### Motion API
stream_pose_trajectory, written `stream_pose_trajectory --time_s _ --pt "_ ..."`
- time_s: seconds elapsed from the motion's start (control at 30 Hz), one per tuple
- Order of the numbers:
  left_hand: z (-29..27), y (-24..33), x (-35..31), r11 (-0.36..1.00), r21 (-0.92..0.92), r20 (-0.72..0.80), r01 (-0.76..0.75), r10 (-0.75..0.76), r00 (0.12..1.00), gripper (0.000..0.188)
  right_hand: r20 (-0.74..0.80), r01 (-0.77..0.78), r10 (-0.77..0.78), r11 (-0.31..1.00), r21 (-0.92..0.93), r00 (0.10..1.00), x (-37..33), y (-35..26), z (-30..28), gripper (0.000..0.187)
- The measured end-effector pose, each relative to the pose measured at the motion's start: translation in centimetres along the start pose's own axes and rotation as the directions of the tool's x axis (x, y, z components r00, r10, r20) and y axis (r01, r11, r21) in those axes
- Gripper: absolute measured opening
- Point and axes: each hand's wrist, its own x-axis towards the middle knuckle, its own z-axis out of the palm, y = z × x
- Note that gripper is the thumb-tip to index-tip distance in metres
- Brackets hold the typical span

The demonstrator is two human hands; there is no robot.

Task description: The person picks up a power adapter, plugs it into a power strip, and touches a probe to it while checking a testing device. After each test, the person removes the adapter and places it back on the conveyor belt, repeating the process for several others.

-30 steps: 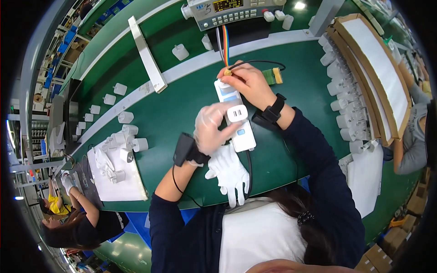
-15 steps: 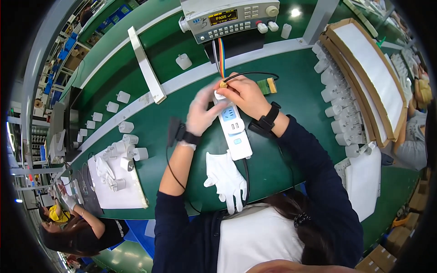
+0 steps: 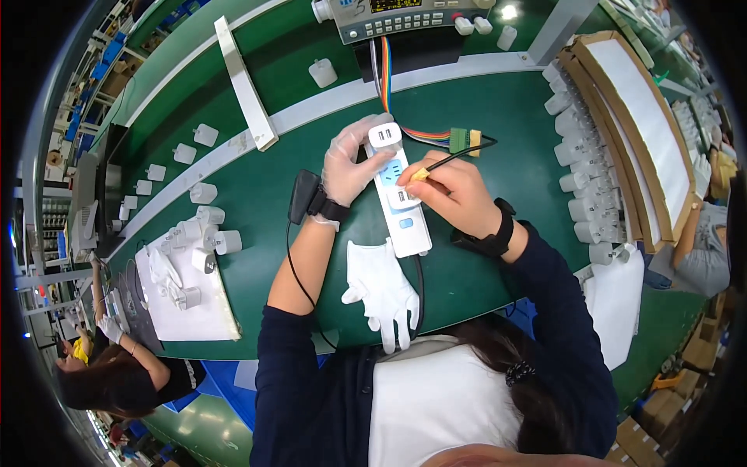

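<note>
A white power strip (image 3: 405,222) lies on the green bench in front of me. My left hand (image 3: 348,163), in a thin clear glove, grips a white charger plug (image 3: 384,136) seated at the strip's far end. My right hand (image 3: 449,191) rests on the strip's middle, on a second white plug (image 3: 401,198), and pinches a yellow-tipped probe (image 3: 421,174) on a black lead. A rainbow ribbon cable (image 3: 387,86) runs from a grey test instrument (image 3: 405,14) to a small green connector (image 3: 461,139) beside the strip.
A white cloth glove (image 3: 383,289) lies near the bench's front edge. White plugs stand in rows by a cardboard tray (image 3: 638,124) at right. More plugs sit on a white sheet (image 3: 187,300) at left, where another person (image 3: 124,373) works. A black box (image 3: 303,194) lies by my left wrist.
My left hand has moved from the strip's middle up to the plug at its far end. My right hand has come down onto the strip with the probe.
</note>
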Motion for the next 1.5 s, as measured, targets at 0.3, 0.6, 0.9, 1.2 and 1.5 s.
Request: stream_pose_trajectory --time_s 0.3,0.6,0.9,1.2,1.5 --pt "-9.7 2.5 8.5 0.756 0.646 -0.184 -0.106 0.289 0.939 0.051 0.013 -0.044 0.045 0.997 -0.070 0.999 -0.9 -0.4 0.8 0.009" --pt "-17.7 -1.8 11.8 0.287 0.955 -0.046 0.068 -0.084 0.995 0.035 0.042 -0.129 0.129 0.992 0.011 0.991 -1.1 -0.1 0.9 0.012" --pt "-24.9 -5.3 7.4 -0.282 0.916 -0.350 0.286 -0.212 0.912 0.020 0.009 -0.079 0.079 0.997 0.016 0.997 -0.8 0.5 1.1 0.013" --pt "-8.0 5.3 3.5 0.977 -0.099 -0.082 0.190 -0.198 0.977 0.044 0.006 -0.021 0.021 0.999 0.024 1.000 -0.9 0.7 1.2 0.013" --pt "-1.0 2.1 1.3 0.981 0.127 0.004 0.146 -0.148 0.989 0.048 0.004 -0.008 0.008 1.000 0.008 1.000 -1.0 0.7 1.4 0.014"
